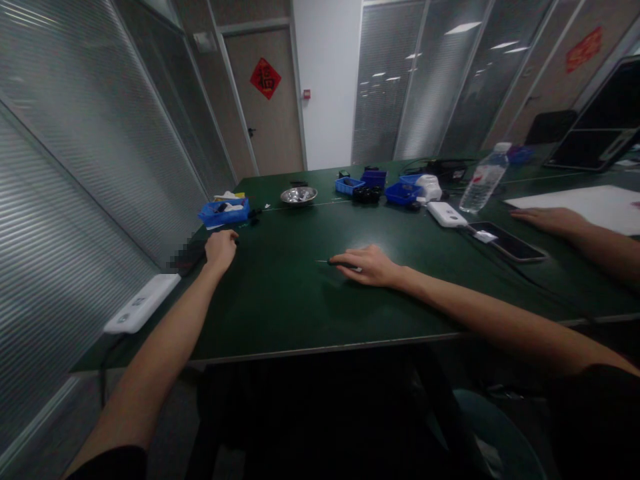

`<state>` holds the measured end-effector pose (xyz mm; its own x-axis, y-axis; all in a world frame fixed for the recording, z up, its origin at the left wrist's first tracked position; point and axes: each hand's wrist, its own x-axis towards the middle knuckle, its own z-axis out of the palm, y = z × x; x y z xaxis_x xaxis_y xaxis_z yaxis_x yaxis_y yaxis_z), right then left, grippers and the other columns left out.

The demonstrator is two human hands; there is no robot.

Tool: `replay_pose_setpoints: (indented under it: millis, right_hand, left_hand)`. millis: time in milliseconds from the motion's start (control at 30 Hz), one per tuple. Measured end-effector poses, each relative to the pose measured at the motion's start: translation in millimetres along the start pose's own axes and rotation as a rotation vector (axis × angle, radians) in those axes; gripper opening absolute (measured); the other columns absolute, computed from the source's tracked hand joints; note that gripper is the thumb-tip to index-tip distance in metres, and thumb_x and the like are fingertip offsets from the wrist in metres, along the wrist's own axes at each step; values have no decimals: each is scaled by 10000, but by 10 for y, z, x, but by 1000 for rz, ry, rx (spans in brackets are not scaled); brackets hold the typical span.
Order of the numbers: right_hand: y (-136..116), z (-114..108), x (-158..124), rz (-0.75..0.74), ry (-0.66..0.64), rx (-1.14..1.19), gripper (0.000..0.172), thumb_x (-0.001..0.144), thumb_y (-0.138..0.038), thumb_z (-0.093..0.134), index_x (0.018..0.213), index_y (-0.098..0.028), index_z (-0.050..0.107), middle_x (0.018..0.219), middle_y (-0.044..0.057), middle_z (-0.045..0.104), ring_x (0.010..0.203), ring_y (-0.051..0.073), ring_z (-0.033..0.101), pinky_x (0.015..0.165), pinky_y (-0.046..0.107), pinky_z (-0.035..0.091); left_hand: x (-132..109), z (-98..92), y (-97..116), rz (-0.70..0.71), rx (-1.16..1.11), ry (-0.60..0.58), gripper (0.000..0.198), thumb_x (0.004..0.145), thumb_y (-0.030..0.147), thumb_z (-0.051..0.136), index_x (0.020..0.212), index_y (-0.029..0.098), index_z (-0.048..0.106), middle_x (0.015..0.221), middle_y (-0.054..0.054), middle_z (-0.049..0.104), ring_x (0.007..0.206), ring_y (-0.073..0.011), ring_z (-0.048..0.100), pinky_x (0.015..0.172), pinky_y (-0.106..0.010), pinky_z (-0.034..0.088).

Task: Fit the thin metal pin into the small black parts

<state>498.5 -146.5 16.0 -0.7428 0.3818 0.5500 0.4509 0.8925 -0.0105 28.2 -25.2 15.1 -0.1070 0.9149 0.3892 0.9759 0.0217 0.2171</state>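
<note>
Near the middle of the green table (280, 307), my right hand (373, 265) is closed around a screwdriver (331, 262). Its thin metal shaft points left, low over the tabletop, and the fingers cover most of its dark handle. Farther left, my left hand (220, 250) is closed near the table's left side, just in front of a blue tray (225, 215). A dark bit shows at its fingertips, too small to name. Beyond both hands stands a round metal bowl (299, 195) with shiny pieces in it.
White power strips (143, 303) lie at left and right. Several blue bins (403, 193) stand at the back. A water bottle (485, 179) and a phone (507, 241) are at right, beside another person's hand (550, 220) by a white sheet (585, 205).
</note>
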Motion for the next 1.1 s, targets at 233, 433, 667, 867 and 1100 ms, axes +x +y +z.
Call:
replay_pose_setpoints:
  millis: [233, 433, 667, 867, 1100]
  right_hand:
    - [-13, -4, 1, 5, 13, 3, 323, 1108, -349, 519, 1327, -176, 680, 993, 57, 772, 714, 121, 652, 627, 254, 418]
    - [-1, 2, 10, 6, 4, -10, 336, 1108, -346, 514, 1353, -179, 672, 997, 57, 768, 721, 121, 645, 621, 250, 414]
    - [-1, 3, 4, -21, -36, -47, 368, 1107, -353, 507, 1394, -180, 660, 940, 52, 745, 699, 127, 634, 596, 260, 391]
    - [-10, -15, 6, -55, -46, -56, 364, 1113, -352, 488, 1389, -187, 660, 917, 44, 735, 678, 119, 614, 572, 254, 357]
    - [-15, -24, 11, -65, -67, -52, 363, 1112, -349, 479, 1379, -186, 663, 923, 47, 731, 689, 123, 619, 583, 258, 358]
  left_hand:
    - [40, 47, 61, 70, -236, -61, 348, 863, 113, 649, 1171, 172, 800, 1142, -112, 812, 1099, -274, 756, 1032, -374, 562]
    - [-196, -9, 670, 310, -686, -406, 370, 834, 286, 791, 1193, 199, 789, 1154, -80, 809, 1096, -251, 757, 1029, -394, 575]
    - [-768, -5, 1388, 645, -902, -692, 451, 925, 370, 770, 1345, 210, 731, 1225, -96, 774, 1108, -237, 715, 953, -377, 541]
    - [-820, 26, 1389, 668, -835, -664, 373, 964, 395, 734, 1290, 215, 760, 1136, -74, 765, 922, -196, 672, 818, -336, 505]
    - [-794, 29, 1379, 733, -838, -638, 293, 977, 405, 724, 1168, 196, 796, 1148, -83, 741, 925, -195, 644, 812, -329, 483]
